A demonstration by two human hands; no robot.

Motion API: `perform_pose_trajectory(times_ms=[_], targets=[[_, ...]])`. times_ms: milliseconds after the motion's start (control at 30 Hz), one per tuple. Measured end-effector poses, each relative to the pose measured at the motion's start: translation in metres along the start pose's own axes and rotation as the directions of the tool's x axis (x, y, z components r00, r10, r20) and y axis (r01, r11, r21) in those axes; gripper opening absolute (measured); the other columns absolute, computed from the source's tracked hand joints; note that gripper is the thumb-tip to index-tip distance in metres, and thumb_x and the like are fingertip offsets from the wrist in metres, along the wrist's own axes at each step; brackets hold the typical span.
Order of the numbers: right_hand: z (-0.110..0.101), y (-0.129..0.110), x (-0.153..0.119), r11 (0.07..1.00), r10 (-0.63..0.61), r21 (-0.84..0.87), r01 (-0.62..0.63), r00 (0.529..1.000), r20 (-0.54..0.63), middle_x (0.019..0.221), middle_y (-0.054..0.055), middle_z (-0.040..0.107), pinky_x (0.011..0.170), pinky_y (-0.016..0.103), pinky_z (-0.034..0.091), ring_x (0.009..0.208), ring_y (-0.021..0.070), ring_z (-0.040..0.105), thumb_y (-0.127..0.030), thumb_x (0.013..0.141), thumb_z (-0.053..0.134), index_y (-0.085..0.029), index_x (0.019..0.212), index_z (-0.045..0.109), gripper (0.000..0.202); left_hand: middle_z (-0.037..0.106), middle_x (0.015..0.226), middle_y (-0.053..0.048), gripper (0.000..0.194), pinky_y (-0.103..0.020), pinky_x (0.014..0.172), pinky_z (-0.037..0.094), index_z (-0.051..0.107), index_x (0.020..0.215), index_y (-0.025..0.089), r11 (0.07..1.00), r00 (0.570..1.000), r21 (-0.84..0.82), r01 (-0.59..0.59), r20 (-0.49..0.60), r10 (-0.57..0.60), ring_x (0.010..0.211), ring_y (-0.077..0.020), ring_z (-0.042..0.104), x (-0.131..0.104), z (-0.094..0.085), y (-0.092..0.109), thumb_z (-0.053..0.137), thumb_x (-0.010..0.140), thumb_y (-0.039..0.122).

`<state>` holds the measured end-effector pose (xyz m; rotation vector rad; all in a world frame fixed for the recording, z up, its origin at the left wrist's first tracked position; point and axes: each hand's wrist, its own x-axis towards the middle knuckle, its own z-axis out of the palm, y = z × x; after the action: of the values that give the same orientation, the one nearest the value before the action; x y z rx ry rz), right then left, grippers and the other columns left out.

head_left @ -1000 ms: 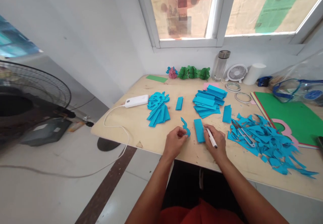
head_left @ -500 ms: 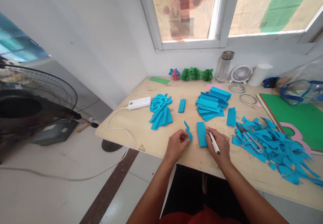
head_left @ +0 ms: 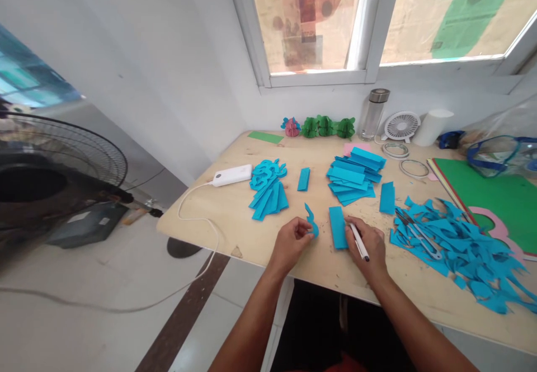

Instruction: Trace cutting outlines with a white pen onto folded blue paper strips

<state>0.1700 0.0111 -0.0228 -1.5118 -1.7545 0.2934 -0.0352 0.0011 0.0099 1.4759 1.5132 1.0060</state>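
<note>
Between the thumb and fingers of my left hand (head_left: 292, 242) is a curvy blue paper cutout (head_left: 311, 222), held just above the table. My right hand (head_left: 368, 248) grips a white pen (head_left: 359, 241), its dark end pointing back toward me. The right fingertips also touch the edge of a folded blue paper strip (head_left: 338, 227) lying flat between my hands. Farther left lie stacked blue cutouts (head_left: 265, 174) and a fan of folded blue strips (head_left: 271, 199). A pile of folded blue strips (head_left: 354, 175) sits beyond my right hand.
Scissors (head_left: 419, 234) lie on a heap of blue paper scraps (head_left: 474, 254) to the right. A white power bank (head_left: 232, 175) with a cable is at left. Along the wall stand green paper ornaments (head_left: 327, 127), a glass bottle (head_left: 375, 114) and a small white fan (head_left: 401, 125).
The view has tilted slightly, so everything sits a little lower. Both hands keep their holds, and the cutout and the strip stay nearly where they were.
</note>
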Motion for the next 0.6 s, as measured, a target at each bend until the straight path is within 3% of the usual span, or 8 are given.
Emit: perform_pose_trajectory(times_ms=[200,333,467,600], targets=[[0.0,0.0,0.003,0.998,0.006,0.055,-0.007,1.0,0.014,0.095,0.008,0.076,0.086,0.038,0.046,0.083,0.0228,0.07,-0.033,0.088,0.046,-0.021,0.099,0.067,0.027,0.066,0.074,0.002,0.011,-0.025,0.07,0.048,0.064,0.083,0.019,0.998,0.997,-0.034,-0.05,0.063,0.052,0.072,-0.0143,0.062,0.0,0.033,0.018,0.065,0.072,0.018],[0.0,0.0,0.003,0.997,0.026,0.072,-0.025,1.0,-0.005,0.094,0.007,0.076,0.087,0.038,0.047,0.085,0.0227,0.071,-0.033,0.088,0.047,-0.021,0.098,0.067,0.025,0.071,0.08,0.0,0.015,-0.032,0.078,0.048,0.065,0.087,0.021,0.977,0.992,0.19,-0.1,0.092,0.084,0.079,-0.0185,0.065,-0.001,0.049,0.025,0.067,0.074,0.015],[0.0,-0.001,0.003,0.998,0.026,0.055,-0.025,0.999,-0.02,0.094,0.007,0.076,0.087,0.038,0.047,0.085,0.0229,0.071,-0.033,0.088,0.047,-0.021,0.097,0.067,0.024,0.073,0.093,-0.003,0.02,-0.04,0.085,0.044,0.065,0.096,0.023,0.9,0.985,0.398,-0.175,0.075,0.158,0.091,-0.0234,0.063,-0.004,0.05,0.021,0.066,0.078,0.014],[-0.002,-0.003,0.002,0.999,0.014,0.045,-0.014,1.0,-0.006,0.097,0.008,0.075,0.087,0.039,0.048,0.087,0.0236,0.07,-0.032,0.088,0.047,-0.021,0.101,0.066,0.026,0.072,0.098,-0.005,0.021,-0.039,0.085,0.044,0.064,0.101,0.022,0.865,0.969,0.438,-0.244,0.075,0.235,0.097,-0.0247,0.061,-0.005,0.044,0.014,0.063,0.081,0.014]])
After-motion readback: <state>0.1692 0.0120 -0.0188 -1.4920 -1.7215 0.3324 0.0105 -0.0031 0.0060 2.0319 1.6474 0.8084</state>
